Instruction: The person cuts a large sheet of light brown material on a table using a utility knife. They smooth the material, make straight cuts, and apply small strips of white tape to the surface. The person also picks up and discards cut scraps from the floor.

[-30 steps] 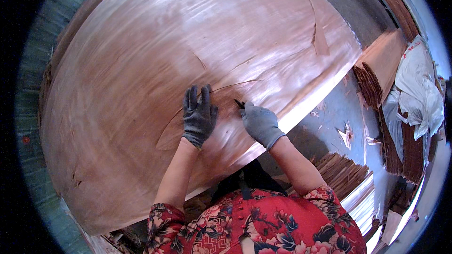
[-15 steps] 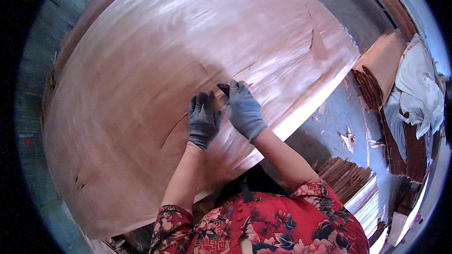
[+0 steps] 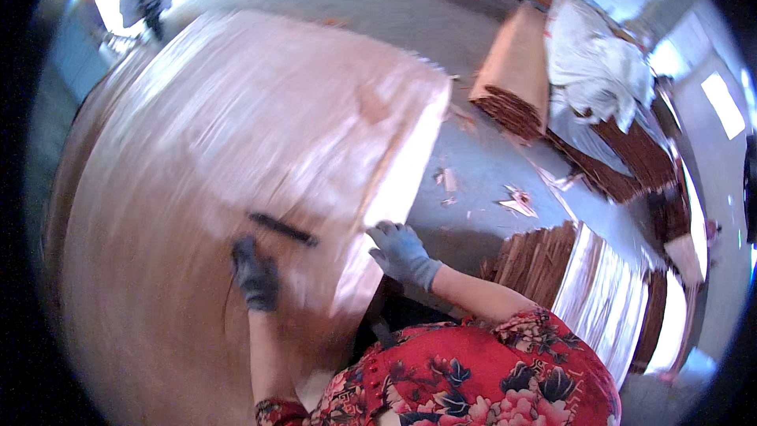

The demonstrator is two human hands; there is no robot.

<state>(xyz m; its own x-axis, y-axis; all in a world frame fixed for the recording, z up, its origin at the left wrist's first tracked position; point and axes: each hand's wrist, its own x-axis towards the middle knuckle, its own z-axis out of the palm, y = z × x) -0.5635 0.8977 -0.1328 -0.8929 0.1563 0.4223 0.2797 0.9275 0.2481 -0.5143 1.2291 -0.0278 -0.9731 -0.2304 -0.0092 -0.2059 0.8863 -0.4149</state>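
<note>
- Hands apart; dark-grey gloved left hand point(image 3: 256, 276) lies palm down, unclenched, on the broad pale-brown wood sheet point(image 3: 181, 166).
- Blue-grey gloved right hand point(image 3: 404, 255) at the sheet's edge; grip cannot be determined.
- Slim, straight black tool point(image 3: 282, 229) on the sheet, just ahead of left hand.
</note>
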